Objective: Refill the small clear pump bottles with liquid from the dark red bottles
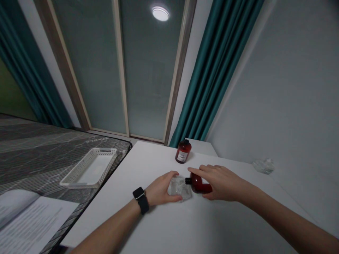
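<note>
My right hand (219,181) is wrapped round a dark red bottle (197,183) with a white label, tipped onto its side. Its black neck points left and meets the edge of a clear, see-through container (180,187); I cannot tell whether they touch. Thumb and fingers of my left hand (161,188) grip that container from the left, low over the white table (159,225). What is inside the container is not plain to see. A second dark red bottle (183,151) with a black cap stands upright just behind.
A white perforated basket (71,181) lies to the left on a grey patterned bed-like surface (39,151), near an open book (39,222). Crumpled clear plastic (263,165) sits at the table's right, by the wall. Teal curtains (212,70) hang behind the table.
</note>
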A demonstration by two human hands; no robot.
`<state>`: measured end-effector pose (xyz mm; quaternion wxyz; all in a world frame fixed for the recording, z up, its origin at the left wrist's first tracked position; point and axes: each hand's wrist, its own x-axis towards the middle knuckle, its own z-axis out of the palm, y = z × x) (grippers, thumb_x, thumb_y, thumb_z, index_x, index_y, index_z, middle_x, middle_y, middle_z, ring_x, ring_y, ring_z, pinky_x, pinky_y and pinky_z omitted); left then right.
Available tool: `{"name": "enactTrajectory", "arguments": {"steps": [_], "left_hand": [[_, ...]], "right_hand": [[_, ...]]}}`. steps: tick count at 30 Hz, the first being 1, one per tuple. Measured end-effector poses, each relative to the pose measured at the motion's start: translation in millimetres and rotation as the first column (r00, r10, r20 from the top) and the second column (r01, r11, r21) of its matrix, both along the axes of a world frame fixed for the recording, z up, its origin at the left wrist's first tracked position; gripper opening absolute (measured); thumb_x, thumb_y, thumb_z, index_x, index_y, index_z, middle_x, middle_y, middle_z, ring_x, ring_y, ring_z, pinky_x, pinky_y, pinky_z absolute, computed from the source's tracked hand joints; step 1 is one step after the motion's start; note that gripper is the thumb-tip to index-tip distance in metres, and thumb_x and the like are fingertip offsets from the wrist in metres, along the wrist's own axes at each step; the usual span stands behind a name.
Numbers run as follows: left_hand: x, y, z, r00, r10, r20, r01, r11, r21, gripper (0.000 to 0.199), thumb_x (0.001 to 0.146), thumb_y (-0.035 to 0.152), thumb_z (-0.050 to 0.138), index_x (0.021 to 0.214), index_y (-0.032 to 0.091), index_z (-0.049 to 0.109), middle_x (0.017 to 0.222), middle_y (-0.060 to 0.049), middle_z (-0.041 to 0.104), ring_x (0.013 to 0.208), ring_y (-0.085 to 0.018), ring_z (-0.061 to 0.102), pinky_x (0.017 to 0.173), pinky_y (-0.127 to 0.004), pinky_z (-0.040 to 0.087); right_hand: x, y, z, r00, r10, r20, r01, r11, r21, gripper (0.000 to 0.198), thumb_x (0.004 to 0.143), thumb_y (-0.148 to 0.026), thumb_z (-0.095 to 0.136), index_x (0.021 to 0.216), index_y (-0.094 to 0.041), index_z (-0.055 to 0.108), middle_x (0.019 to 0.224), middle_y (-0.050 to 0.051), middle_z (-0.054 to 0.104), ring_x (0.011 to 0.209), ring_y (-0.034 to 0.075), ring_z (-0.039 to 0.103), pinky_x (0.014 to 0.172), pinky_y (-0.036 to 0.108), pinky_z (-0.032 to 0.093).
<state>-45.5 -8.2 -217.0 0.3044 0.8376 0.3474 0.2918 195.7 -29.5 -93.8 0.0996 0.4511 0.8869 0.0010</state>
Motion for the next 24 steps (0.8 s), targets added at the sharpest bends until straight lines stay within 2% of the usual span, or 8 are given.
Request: {"name": "enactTrajectory", "arguments": {"steps": [24], "left_hand": [[-0.7,1.2,-3.6,1.0,-0.012,0.013,0.011,1.0,0.012,0.069,0.072,0.033,0.079,0.13,0.02,0.043,0.125,-0.012,0.061,0.112,-0.03,0.061,0.097,-0.041,0.048]], "right_hand": [[-1.2,-1.1,1.3,1.0,0.008,0.003,-0.008,1.0,0.009,0.079,0.072,-0.023,0.069,0.146,-0.027,0.042,0.117,0.011,0.066,0.097,0.032,0.066,0.081,0.043,0.048]]}}
